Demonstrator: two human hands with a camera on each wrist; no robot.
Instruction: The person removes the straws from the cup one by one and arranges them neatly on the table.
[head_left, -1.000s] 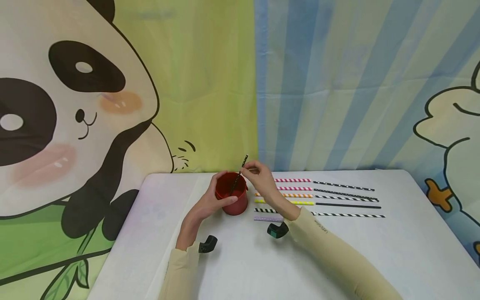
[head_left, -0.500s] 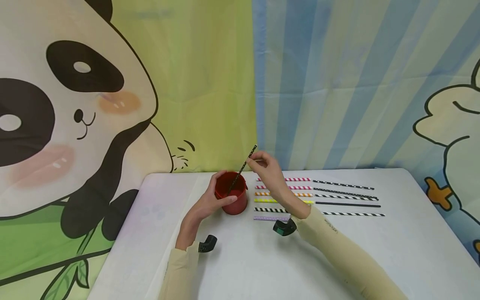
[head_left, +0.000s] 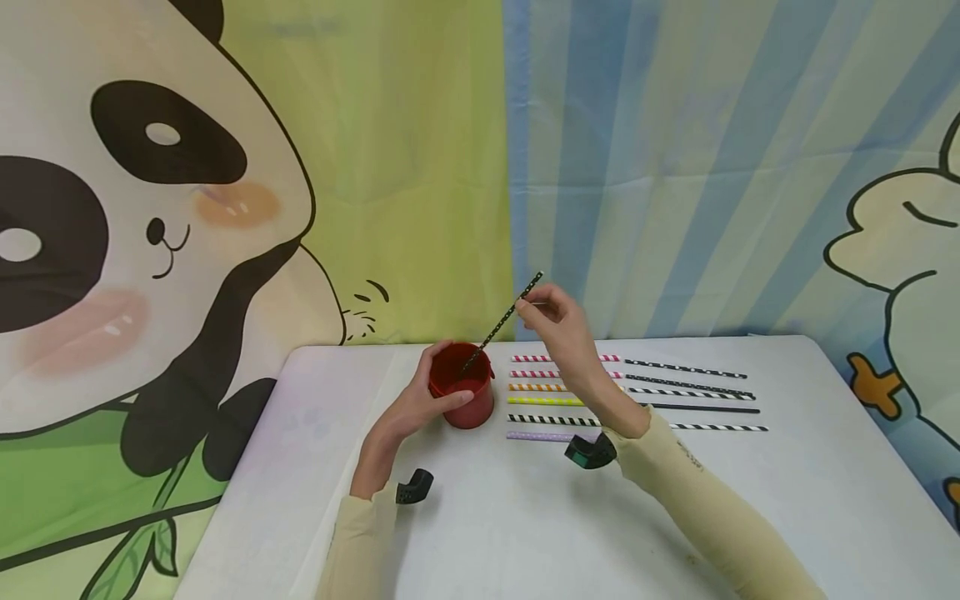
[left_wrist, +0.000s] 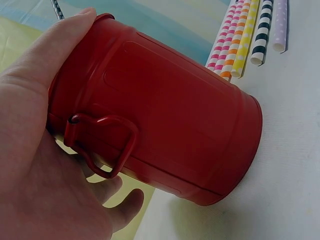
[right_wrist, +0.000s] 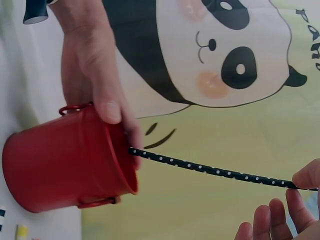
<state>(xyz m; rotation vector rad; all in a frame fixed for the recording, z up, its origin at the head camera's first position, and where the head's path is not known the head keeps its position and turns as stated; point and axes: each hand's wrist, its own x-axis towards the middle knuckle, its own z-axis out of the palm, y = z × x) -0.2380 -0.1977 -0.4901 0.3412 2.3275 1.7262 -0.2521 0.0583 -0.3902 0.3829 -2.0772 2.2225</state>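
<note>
A small red metal bucket stands on the table, its looped side handle showing in the left wrist view. My left hand grips it from the left, thumb at the near rim and fingers around the far side. My right hand pinches a black paper straw with white dots near its upper end, up and to the right of the bucket. The straw slants, its lower end at the bucket's mouth. In the right wrist view the thumb and forefinger hold the straw.
Short striped straws, such as a yellow one and a lilac one, lie in a column right of the bucket. Black and black-and-white straws lie further right. A printed panda curtain hangs behind the white table.
My right hand has moved up and to the right, drawing the dotted straw higher out of the bucket. My left hand and the bucket have stayed in place.
</note>
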